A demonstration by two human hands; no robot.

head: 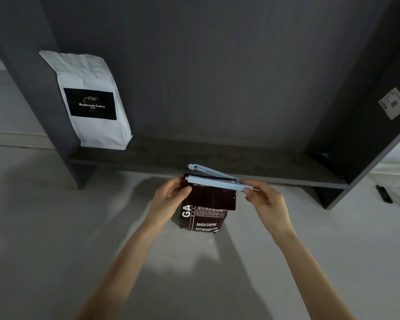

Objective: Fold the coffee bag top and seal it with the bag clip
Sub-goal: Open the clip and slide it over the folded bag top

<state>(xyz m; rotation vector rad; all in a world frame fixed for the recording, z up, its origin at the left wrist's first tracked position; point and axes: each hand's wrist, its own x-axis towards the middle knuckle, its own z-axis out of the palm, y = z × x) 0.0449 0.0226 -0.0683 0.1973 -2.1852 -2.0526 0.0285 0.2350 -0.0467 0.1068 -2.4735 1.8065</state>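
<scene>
The dark coffee bag (203, 218) stands on the pale floor (56, 227) before the shelf's front edge, its top already folded and pinched by the left hand (169, 199), while the right hand (266, 199) pinches the still-open bag clip (217, 182), which probably must next be snapped closed.

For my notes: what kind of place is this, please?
Probably a bare indoor room, perhaps at home: a dark open shelf unit on a pale floor, with a white coffee bag on it.
</scene>
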